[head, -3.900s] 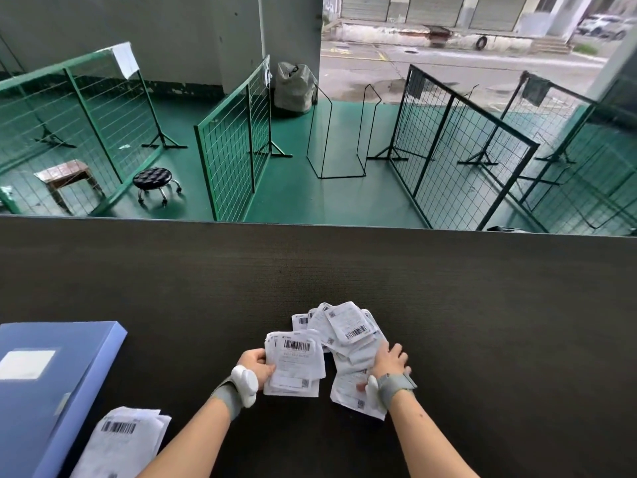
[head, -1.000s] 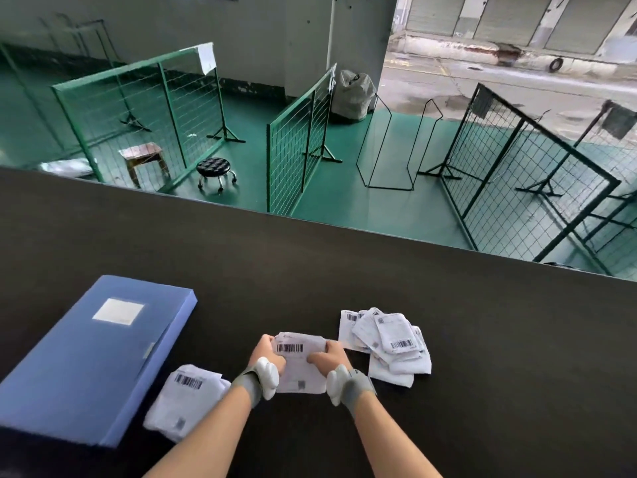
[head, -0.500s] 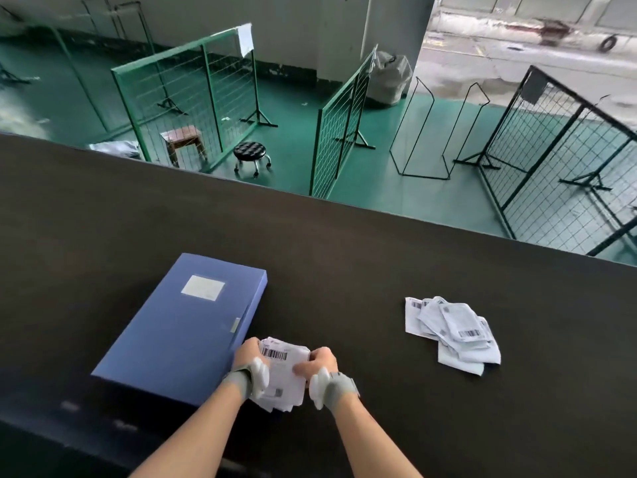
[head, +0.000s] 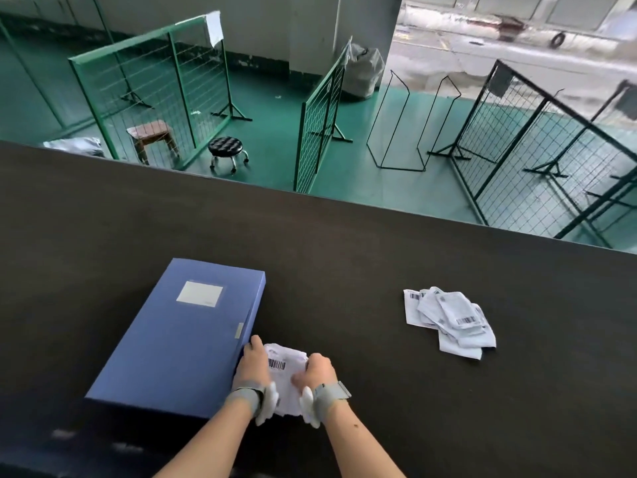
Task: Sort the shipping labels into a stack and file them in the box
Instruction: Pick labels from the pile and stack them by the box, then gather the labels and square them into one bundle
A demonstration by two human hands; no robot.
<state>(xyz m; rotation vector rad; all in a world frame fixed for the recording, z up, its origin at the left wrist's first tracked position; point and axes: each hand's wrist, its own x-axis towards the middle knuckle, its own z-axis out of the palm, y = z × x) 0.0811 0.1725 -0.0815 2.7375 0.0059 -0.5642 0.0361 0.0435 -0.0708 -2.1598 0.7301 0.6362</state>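
Observation:
A stack of white shipping labels (head: 284,369) with a barcode on top sits on the dark table (head: 344,257), right beside the near right corner of a closed blue file box (head: 182,336). My left hand (head: 253,363) grips the stack's left edge and touches the box's side. My right hand (head: 319,372) grips its right edge. A loose pile of crumpled shipping labels (head: 450,320) lies on the table to the right, apart from both hands.
The table's far edge runs diagonally across the view. Beyond it, on a green floor, stand green wire fence panels (head: 151,88), a black rolling stool (head: 227,151), a small wooden stool (head: 151,134) and black wire racks (head: 406,125).
Both hands carried the held labels left, from beside the loose pile to the box's near right corner. The small stack seen earlier by the box is now under my hands.

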